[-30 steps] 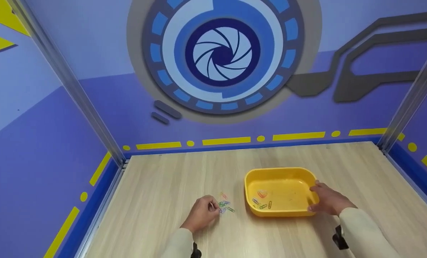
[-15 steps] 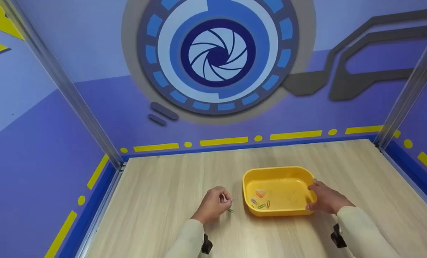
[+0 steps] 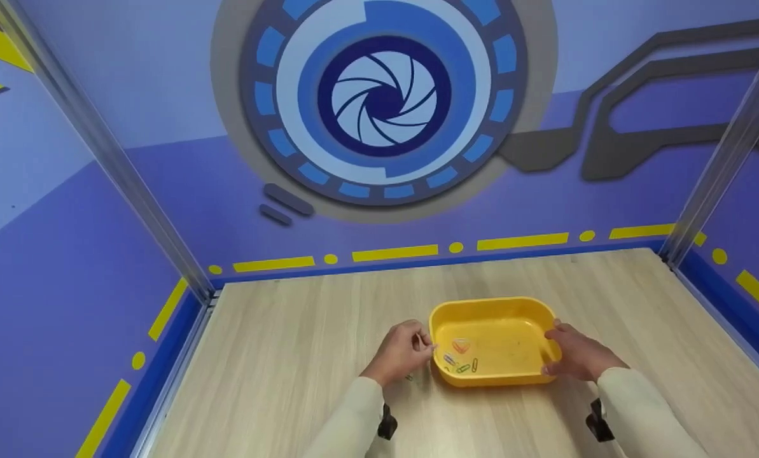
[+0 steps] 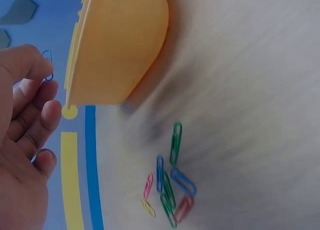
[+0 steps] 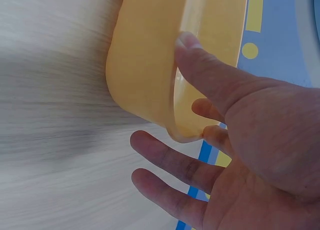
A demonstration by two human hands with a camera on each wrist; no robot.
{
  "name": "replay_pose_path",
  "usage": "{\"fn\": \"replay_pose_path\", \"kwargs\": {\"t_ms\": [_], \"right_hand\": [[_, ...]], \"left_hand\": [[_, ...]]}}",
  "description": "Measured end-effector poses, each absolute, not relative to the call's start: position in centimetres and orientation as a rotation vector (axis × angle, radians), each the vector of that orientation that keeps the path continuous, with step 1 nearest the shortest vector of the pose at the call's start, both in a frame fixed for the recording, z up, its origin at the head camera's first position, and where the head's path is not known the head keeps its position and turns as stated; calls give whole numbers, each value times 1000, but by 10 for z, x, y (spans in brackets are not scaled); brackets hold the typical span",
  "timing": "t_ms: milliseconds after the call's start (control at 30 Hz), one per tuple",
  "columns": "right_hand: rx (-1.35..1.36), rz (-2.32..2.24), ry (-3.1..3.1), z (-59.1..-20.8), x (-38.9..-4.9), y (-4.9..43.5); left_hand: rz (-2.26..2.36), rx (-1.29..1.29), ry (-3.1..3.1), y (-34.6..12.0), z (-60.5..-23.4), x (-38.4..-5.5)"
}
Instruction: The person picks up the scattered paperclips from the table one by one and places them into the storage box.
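Right, the blue paper clip (image 4: 47, 65) is pinched between the thumb and a finger of your left hand (image 3: 395, 353), the remaining fingers loosely bent — a delicate hold, with the wire showing past the thumb. To do this step well, I'd say, bring the pinch fully inside the rim of the yellow tray (image 3: 513, 343) before releasing; a clip let go on the edge could slip down the outside. Dip low toward the tray floor so it doesn't bounce, and hold the far end steady.

The clip lies at your left fingertips, just beside the tray's left end and about rim height; whether it overhangs the inside, I can't tell. Your right hand (image 3: 583, 356) grasps the opposite end, thumb on the rim. Inside, a few coloured clips (image 3: 463, 368) sit toward the near left corner. Outside, loose clips (image 4: 175, 143) lie clustered on the wooden table (image 3: 277, 356), apart from the tray and mostly hidden from the head view — the patterned wall (image 3: 182, 191) stands behind it all
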State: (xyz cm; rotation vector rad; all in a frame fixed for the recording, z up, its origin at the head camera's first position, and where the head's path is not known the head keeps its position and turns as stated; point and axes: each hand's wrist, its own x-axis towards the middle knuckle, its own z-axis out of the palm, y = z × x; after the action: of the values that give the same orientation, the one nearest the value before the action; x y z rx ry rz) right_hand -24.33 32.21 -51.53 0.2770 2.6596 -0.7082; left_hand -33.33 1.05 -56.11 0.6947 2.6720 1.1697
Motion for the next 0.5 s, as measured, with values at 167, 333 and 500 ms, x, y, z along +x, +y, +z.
{"fn": "replay_pose_path", "kwargs": {"t_ms": [167,333,500], "right_hand": [[284,-700,2666,-517,-243,322],[277,-682,2673,-517,-242,324],[264,-693,2672,-517,-242,323]], "left_hand": [[1180,676,2659,24,-558,-334],[1173,696,2668,35,-557,-332],[1153,699,2678,43,-556,-330]]}}
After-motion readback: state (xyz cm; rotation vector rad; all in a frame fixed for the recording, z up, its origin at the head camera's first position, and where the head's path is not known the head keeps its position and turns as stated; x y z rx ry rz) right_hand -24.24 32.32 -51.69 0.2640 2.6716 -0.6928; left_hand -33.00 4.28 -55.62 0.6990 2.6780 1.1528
